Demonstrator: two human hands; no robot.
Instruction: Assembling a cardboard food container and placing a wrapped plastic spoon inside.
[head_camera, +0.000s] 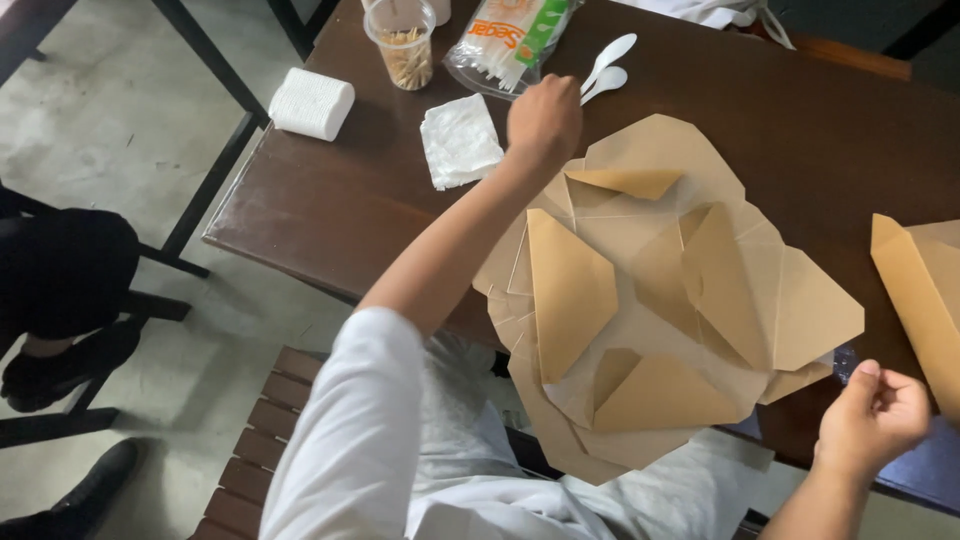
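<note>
On the dark brown wooden table (780, 110), a stack of flat, unfolded brown cardboard boxes (650, 300) is spread, its long axis running near-left to far-right. The left hand (543, 120) is closed beside two white plastic spoons (606, 68); its grasp is hidden. The right hand (872, 415) is loosely curled, empty.

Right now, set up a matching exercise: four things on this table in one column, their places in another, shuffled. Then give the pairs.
Things:
1. white spoons
2. clear cup of toothpicks
3. white napkin
4. flat brown paper boxes

Places:
A. at the table's near edge, in a stack
B. left of the reaching left hand
C. far left, by the plastic packet
D. just right of the left hand

Pairs: 1-D, 2-C, 3-B, 4-A
</note>
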